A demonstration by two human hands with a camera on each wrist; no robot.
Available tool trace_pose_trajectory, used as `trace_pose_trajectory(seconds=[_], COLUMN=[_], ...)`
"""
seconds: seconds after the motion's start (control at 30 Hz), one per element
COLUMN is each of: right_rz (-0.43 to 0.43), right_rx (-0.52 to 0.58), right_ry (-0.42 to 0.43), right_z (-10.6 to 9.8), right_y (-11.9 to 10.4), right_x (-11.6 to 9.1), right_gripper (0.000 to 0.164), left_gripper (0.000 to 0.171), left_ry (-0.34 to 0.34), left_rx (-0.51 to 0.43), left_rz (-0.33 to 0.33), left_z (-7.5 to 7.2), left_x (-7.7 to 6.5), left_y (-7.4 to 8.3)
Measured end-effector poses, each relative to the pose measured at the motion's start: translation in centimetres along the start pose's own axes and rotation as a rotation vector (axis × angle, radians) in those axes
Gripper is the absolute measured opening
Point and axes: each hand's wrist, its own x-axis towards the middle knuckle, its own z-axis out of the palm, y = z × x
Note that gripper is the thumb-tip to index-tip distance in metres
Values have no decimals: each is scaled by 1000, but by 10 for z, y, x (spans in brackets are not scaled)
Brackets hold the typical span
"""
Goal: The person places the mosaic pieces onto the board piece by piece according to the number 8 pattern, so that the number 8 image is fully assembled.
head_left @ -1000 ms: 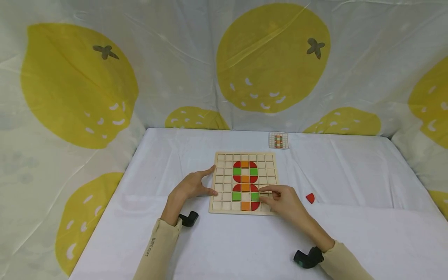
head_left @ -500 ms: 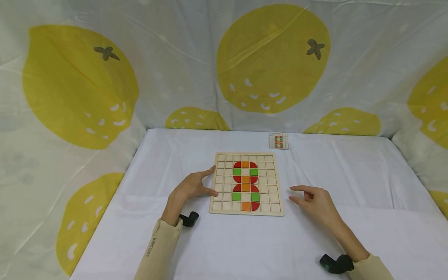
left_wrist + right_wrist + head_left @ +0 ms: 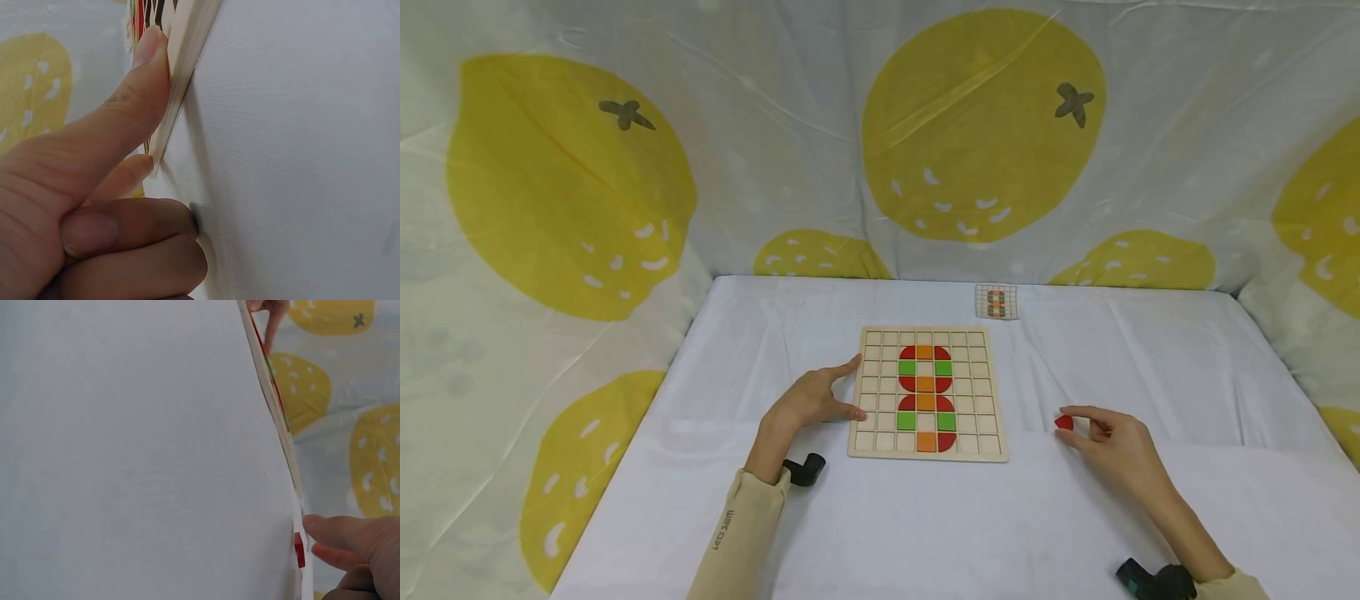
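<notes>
A pale wooden grid board [image 3: 880, 383] lies on the table, set with red, orange and green pieces in a figure-eight shape. At its left edge is my left hand [image 3: 808, 398], thumb and index finger spread wide and touching it. In the left wrist view the thumb [image 3: 147, 75] presses the board's rim [image 3: 181, 62], with other fingers curled beneath. To the right, my right hand [image 3: 1112, 437] hovers with thumb and index finger apart over a loose red quarter-round piece [image 3: 1063, 422]. The right wrist view shows the fingertips just above that red piece [image 3: 299, 550].
Behind the board's right corner lies a small pattern card [image 3: 997, 302] printed with a similar figure. A white cloth covers the table [image 3: 925, 533]. Lemon-printed curtains [image 3: 790, 150] hang at the back and sides. Black wrist cameras [image 3: 805, 470] sit on both wrists.
My right hand has moved off the board, out to the right, and come down around the loose red piece. The left hand and the board have stayed in place.
</notes>
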Motion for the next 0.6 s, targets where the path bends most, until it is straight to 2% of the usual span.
trace_pose_trajectory(seconds=[0.33, 0.6], right_rz=[-19, -26], right_rx=[-25, -22], right_ry=[8, -52], right_z=[-3, -1], right_y=[8, 5], right_x=[0, 8], right_gripper=[27, 22], left_gripper=[102, 103], left_ry=[0, 4], left_rx=[2, 7], left_rz=[-8, -8], left_z=[1, 1], left_x=[1, 1], left_y=[0, -1])
